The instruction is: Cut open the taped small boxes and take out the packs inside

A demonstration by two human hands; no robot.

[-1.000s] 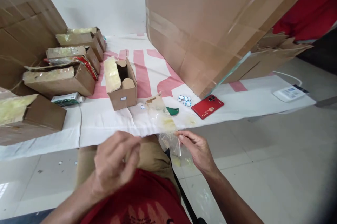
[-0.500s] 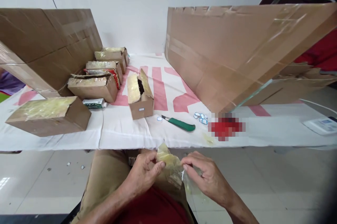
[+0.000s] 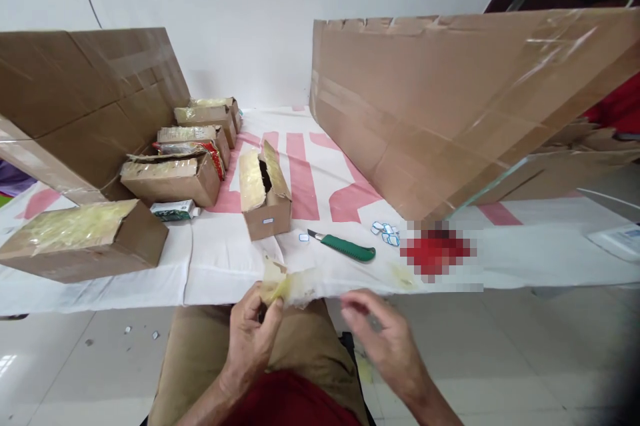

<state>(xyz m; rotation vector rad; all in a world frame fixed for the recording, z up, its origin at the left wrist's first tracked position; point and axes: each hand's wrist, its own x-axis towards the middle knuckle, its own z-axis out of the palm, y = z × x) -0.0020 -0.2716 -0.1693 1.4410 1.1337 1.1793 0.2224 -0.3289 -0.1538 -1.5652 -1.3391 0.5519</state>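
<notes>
My left hand (image 3: 253, 336) is closed on a crumpled wad of yellowish clear tape (image 3: 287, 284), holding it at the front edge of the white cloth-covered table (image 3: 225, 266). My right hand (image 3: 385, 339) hovers just right of the tape, blurred by motion, fingers loosely curled and apart from it. A small open cardboard box (image 3: 265, 194) with yellowed tape on its flap stands beyond the hands. A green-handled knife (image 3: 345, 247) lies on the cloth to the right of that box.
Several taped cardboard boxes (image 3: 170, 176) line the left side, one long box (image 3: 83, 239) nearest. A big cardboard sheet (image 3: 450, 106) leans at right, another (image 3: 75, 99) at left. Small white stickers (image 3: 385, 231), a red blurred object (image 3: 435, 251) and a white device (image 3: 617, 239) lie on the cloth.
The tape was stretched between both hands, then bunched together. Now my left hand alone holds the wad, raised to the table edge, and my right hand has come off it.
</notes>
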